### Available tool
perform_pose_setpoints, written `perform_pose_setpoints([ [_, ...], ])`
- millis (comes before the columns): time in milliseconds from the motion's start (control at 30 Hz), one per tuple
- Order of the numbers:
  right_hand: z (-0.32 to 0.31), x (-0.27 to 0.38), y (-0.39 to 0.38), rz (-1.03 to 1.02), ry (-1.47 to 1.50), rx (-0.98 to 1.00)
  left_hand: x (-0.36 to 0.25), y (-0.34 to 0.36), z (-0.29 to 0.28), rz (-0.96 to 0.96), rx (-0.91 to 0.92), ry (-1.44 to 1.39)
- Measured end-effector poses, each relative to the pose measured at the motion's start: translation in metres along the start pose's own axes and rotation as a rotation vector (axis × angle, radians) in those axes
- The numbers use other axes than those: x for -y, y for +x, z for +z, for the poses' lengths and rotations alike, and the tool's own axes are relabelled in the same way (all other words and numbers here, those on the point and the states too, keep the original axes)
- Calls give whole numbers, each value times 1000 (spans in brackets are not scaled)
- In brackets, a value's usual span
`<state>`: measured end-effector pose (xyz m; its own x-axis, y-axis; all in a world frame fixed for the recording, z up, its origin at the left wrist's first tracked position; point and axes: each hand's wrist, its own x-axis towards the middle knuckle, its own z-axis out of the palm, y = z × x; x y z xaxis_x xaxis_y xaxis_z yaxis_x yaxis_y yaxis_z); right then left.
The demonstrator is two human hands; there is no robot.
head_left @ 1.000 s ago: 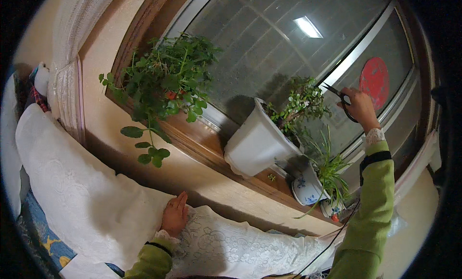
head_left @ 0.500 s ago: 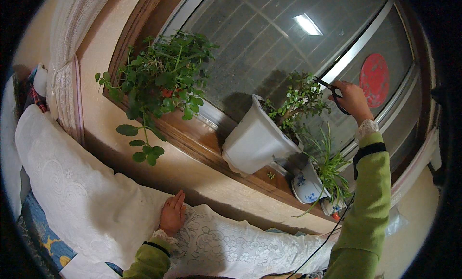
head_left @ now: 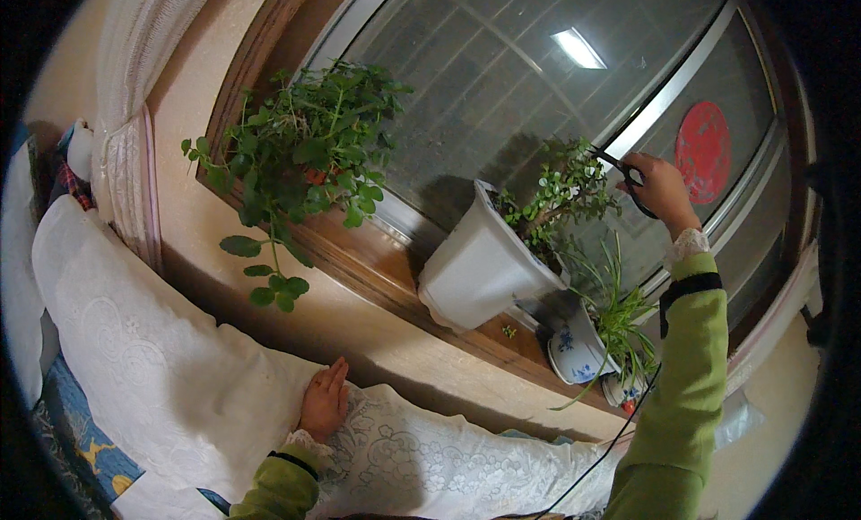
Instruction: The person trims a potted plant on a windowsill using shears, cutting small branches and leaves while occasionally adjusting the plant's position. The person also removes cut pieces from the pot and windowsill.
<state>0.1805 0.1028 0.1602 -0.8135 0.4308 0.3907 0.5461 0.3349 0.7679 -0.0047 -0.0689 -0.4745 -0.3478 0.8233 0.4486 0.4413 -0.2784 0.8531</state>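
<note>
My right hand (head_left: 665, 190) is closed around the black handles of a pair of scissors (head_left: 635, 183). The blades point left, into the upper leaves of a small-leaved bushy plant (head_left: 558, 186). Whether they touch a stem is too small to tell. That plant grows in a tall white pot (head_left: 480, 264), which looks tilted on the wooden windowsill (head_left: 386, 267). Lower down, my left hand (head_left: 325, 402) lies flat with fingers stretched on a white lace cover (head_left: 404, 448) over a padded backrest, holding nothing.
A large leafy plant (head_left: 309, 143) trails over the sill at left. Right of the white pot stand a blue-and-white pot (head_left: 574, 350) with a grassy plant (head_left: 623, 318) and a smaller pot (head_left: 619, 390). Leaf clippings (head_left: 509, 332) lie on the sill. Behind is window glass with a red disc (head_left: 702, 152).
The whole view has shifted very slightly. My right hand and the scissors stay at the plant's top, and my left hand rests in the same place.
</note>
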Motion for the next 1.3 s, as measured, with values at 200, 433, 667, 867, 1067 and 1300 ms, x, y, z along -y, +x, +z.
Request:
perform_pose_setpoints([
  [200, 0, 0, -6, 32, 16, 23, 4, -1, 2, 143, -57, 135],
  [433, 5, 9, 1, 19, -7, -3, 12, -2, 13, 45, -56, 117],
  [667, 12, 11, 7, 18, -21, -3, 5, -1, 3, 108, -39, 134],
  [867, 17, 10, 12, 24, -55, -3, -7, 3, -4, 121, -54, 147],
  [1067, 12, 13, 14, 8, -60, -31, -6, 3, -3, 111, -60, 149],
  [1300, 10, 15, 9, 60, -123, -34, 6, 0, 5, 114, -52, 148],
])
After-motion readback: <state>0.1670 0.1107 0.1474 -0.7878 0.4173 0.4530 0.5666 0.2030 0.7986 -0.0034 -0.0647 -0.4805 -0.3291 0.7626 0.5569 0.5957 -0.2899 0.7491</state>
